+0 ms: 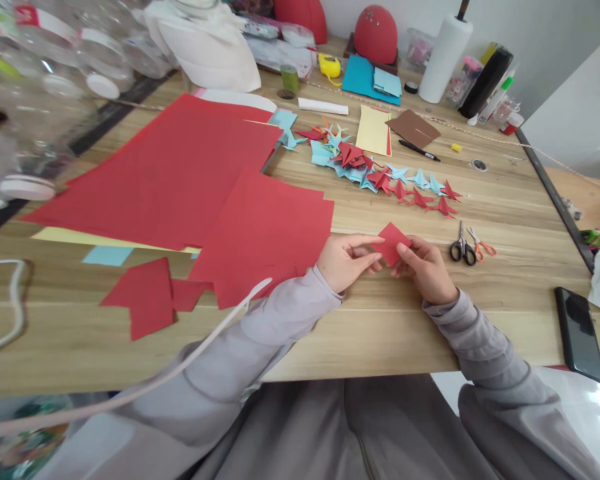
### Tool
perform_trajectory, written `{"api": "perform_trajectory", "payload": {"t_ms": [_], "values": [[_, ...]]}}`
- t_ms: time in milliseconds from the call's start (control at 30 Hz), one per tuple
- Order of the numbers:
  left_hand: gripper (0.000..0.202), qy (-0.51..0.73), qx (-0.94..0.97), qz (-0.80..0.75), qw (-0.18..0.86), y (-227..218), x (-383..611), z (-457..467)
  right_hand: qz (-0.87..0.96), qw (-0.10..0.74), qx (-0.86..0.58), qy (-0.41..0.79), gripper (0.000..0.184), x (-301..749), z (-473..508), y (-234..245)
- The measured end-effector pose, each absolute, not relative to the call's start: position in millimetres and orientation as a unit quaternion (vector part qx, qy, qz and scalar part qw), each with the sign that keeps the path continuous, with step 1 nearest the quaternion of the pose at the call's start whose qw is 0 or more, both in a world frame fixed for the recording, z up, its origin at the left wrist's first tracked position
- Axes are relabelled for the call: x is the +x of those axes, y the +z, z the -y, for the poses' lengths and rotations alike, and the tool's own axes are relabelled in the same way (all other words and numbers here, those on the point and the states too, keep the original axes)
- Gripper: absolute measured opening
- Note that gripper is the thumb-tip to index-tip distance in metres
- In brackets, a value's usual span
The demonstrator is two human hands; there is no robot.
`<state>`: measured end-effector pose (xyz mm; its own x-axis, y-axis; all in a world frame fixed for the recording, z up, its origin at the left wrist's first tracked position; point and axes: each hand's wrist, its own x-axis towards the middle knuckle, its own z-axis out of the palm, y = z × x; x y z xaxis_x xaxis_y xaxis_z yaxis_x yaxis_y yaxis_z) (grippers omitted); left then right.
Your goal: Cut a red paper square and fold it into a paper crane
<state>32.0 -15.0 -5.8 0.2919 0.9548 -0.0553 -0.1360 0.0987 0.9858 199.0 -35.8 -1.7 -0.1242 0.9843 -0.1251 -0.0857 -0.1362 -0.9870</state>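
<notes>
A small folded red paper square [391, 243] is held just above the wooden table [380, 327] between both hands. My left hand [347, 260] pinches its left edge with thumb and fingers. My right hand [425, 268] grips its lower right side, thumb on top. Both arms are in grey sleeves. Beyond the hands lies a row of folded red and blue paper cranes [380, 175].
Large red paper sheets [190, 180] cover the table's left half, with red offcuts [147, 297] near the front edge. Two pairs of scissors [470, 247] lie right of my hands, a black phone [577, 333] at the right edge. Jars, a paper towel roll [443, 60] and clutter line the back.
</notes>
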Motion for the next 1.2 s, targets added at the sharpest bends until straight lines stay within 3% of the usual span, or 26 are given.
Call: {"api": "perform_trajectory", "payload": {"t_ms": [600, 767, 1067, 1200], "values": [[0.029, 0.459, 0.494, -0.406, 0.617, -5.7, 32.1, 13.6, 0.447, 0.462, -0.468, 0.607, 0.04, 199.7, 36.8, -4.3], [0.031, 0.467, 0.49, -0.422, 0.603, -6.1, 30.7, 11.1, 0.464, 0.45, -0.468, 0.602, 0.031, 198.4, 37.5, -3.4], [0.035, 0.467, 0.455, -0.412, 0.636, -7.6, 32.6, 10.1, 0.492, 0.466, -0.477, 0.56, 0.054, 199.2, 37.1, -2.7], [0.031, 0.49, 0.456, -0.418, 0.614, -9.5, 33.8, 9.0, 0.521, 0.464, -0.474, 0.537, 0.029, 199.6, 39.5, -1.3]]}}
